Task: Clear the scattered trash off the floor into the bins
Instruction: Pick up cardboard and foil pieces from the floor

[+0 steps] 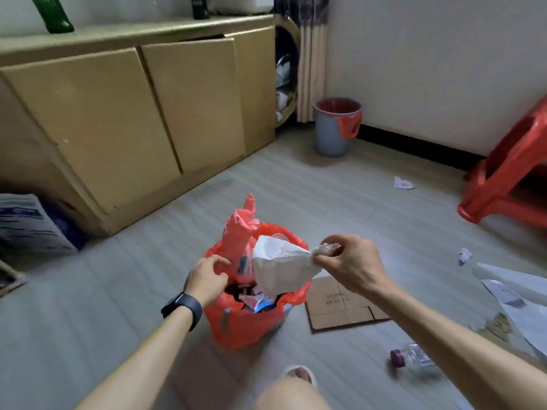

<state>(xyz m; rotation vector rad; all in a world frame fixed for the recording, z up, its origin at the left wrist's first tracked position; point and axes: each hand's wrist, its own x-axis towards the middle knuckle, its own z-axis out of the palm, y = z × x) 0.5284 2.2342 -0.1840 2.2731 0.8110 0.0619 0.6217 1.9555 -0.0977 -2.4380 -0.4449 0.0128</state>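
A grey floor (340, 184) is bounded by a tan cabinet (118, 113) on the left, a white wall (429, 69) behind and one red stool (509, 179) at the right edge, with open room left through the middle. Two bins are seen: a near bin (251, 329) lined in red, below the hands, and a far bin (331, 134) in the corner, well apart. One white bag (281, 264) is pinched at its neck by the right hand (352, 261) over the near bin's mouth, whose lined rim is gripped by the left hand (207, 279); one flat cardboard (340, 306), one bottle (411, 355) and two paper scraps (402, 183) are scattered to the right.
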